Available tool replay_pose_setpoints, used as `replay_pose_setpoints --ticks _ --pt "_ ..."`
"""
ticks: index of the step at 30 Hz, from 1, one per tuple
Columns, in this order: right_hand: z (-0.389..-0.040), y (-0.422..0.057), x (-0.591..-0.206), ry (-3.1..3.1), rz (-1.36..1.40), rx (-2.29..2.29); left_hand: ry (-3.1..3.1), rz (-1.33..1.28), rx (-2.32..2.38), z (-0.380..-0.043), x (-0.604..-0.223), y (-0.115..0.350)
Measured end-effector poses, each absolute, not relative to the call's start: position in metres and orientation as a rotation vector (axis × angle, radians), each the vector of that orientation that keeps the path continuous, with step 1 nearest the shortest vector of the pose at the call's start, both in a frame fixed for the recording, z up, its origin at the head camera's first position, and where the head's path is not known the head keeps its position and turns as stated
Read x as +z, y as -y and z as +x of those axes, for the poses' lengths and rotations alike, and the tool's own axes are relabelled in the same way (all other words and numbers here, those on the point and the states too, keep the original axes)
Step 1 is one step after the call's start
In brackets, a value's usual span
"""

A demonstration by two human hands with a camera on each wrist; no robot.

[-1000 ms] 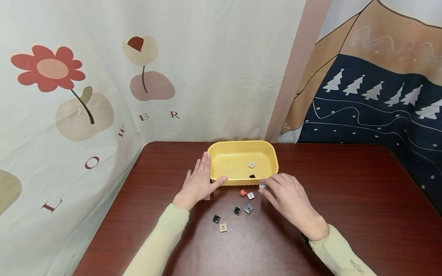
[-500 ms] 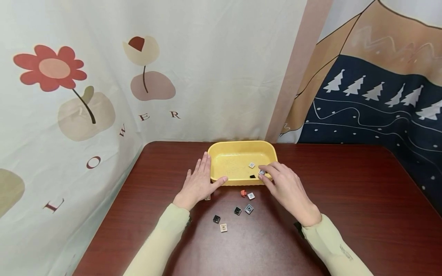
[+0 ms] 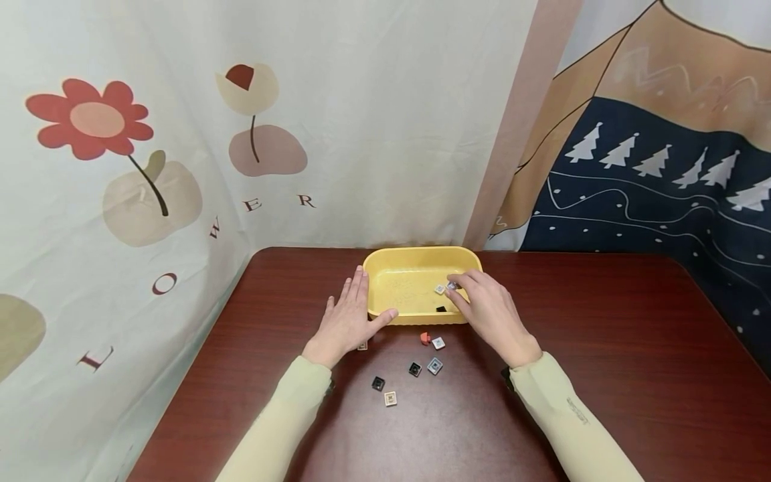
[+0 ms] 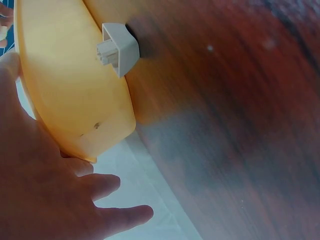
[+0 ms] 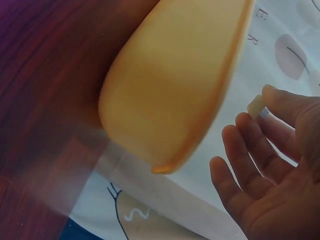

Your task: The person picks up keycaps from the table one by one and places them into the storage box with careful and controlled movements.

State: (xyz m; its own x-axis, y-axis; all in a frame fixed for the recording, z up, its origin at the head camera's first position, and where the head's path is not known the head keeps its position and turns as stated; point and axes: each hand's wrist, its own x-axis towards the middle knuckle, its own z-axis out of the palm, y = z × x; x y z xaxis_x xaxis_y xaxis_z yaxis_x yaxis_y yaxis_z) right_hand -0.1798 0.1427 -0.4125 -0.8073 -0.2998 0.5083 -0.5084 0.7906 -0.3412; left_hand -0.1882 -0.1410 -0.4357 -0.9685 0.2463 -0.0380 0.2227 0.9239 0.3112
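My right hand [image 3: 495, 318] is over the right part of a yellow plastic box [image 3: 385, 255], pinching a small whitish keycap [image 5: 256, 106] between thumb and index finger. Inside the box lie a white keycap [image 3: 440, 289] and a black keycap [image 3: 441, 309]. Against the box's left end rests my left hand [image 3: 345, 327], its fingers straight along the side and its thumb on the front rim. A cream keycap [image 4: 128, 50] lies upturned on the table in front of the box, partly hidden by the left hand in the head view.
Before the box, on the dark red wooden table [image 3: 602, 335], are a red keycap [image 3: 425, 338], a white keycap [image 3: 438, 343], a grey-blue keycap [image 3: 435, 365], two black keycaps [image 3: 415, 369] and another cream keycap [image 3: 390, 399]. Printed curtains [image 3: 385, 134] hang behind the table.
My right hand has carried the pinched keycap from the box's front edge up and back over its inside. The left hand has kept its place on the box.
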Motion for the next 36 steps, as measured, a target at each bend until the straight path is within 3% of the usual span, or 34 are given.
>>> replay_pose_setpoints --ticks 36 --pt "-0.220 -0.126 -0.426 2.867 0.558 0.508 -3.002 0.361 0.472 -0.190 -0.436 0.141"
